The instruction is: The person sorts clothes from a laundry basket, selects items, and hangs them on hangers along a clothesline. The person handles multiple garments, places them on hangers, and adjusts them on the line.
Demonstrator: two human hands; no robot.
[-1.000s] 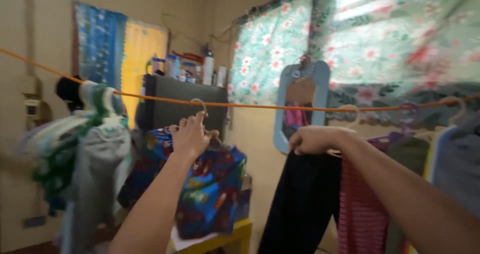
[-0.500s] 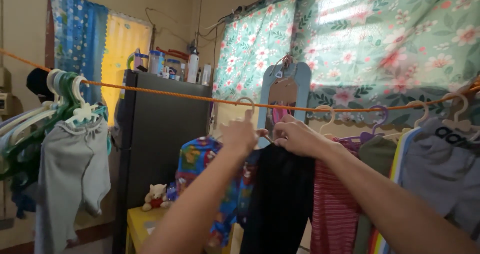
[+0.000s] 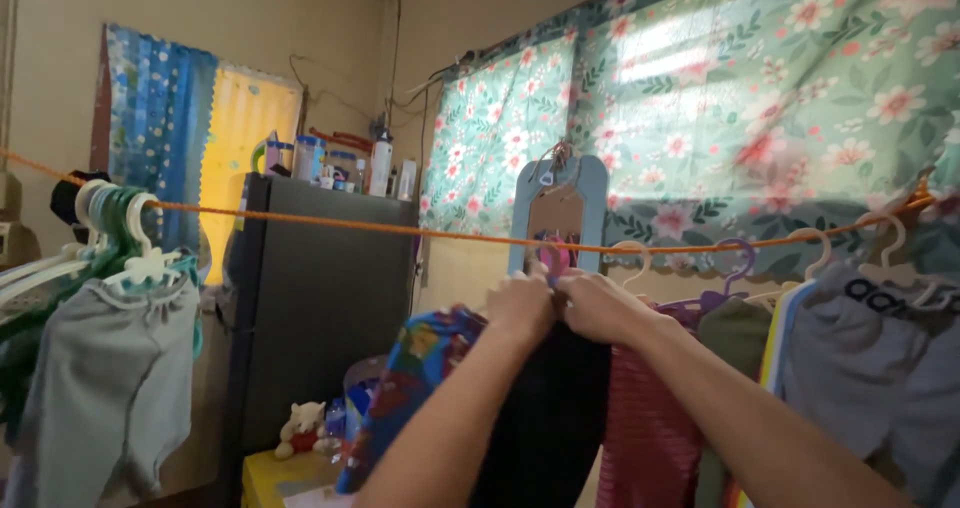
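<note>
Two hands: left hand point(image 3: 522, 304), right hand point(image 3: 597, 306). One orange clothesline point(image 3: 330, 223). One black garment point(image 3: 550, 418), one blue patterned garment point(image 3: 415, 373), one red striped garment point(image 3: 650, 428), two grey garments point(image 3: 100, 388) point(image 3: 870, 368). One mirror point(image 3: 557, 213). One teddy bear point(image 3: 300, 428). One dark fridge point(image 3: 320, 298).

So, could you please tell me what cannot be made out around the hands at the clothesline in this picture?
- Head view: the hanger top under the left hand and right hand is covered by the fingers.
- The black garment is cut off by the bottom edge and partly hidden by the left forearm.
- The mirror glass is too small to read.
</note>
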